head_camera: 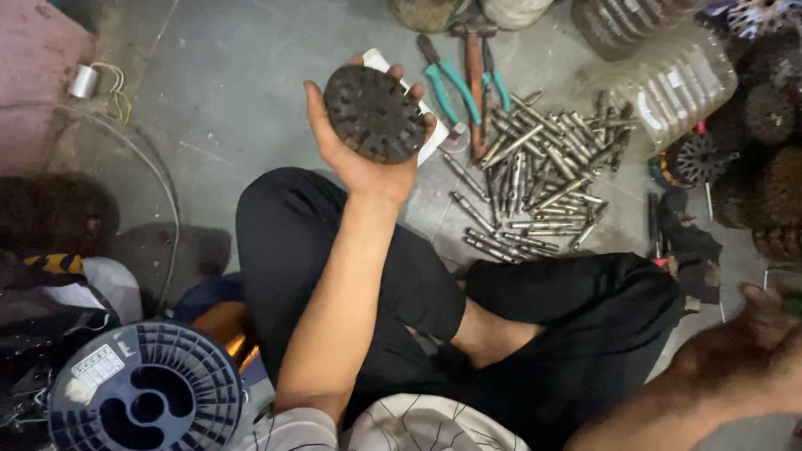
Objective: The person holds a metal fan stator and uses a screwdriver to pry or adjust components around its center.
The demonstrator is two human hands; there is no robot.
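My left hand (pixel 361 154) is raised palm-up over the concrete floor and holds a round dark slotted metal core (pixel 374 113), its flat face toward the camera. A white slip of paper (pixel 434 138) shows behind the fingers. My right hand (pixel 773 321) reaches out blurred at the right edge, near a heap of dark rusty round cores (pixel 764 125). Whether it holds anything I cannot tell. I sit cross-legged in black trousers (pixel 384 276).
A pile of several metal shafts (pixel 543 175) lies ahead. Teal-handled pliers (pixel 451 88) and a hammer (pixel 474 75) lie beside it. Clear plastic bottles (pixel 677 83) lie at upper right. A dark blue wire spool (pixel 146 388) stands at lower left, a small capacitor (pixel 83 81) at upper left.
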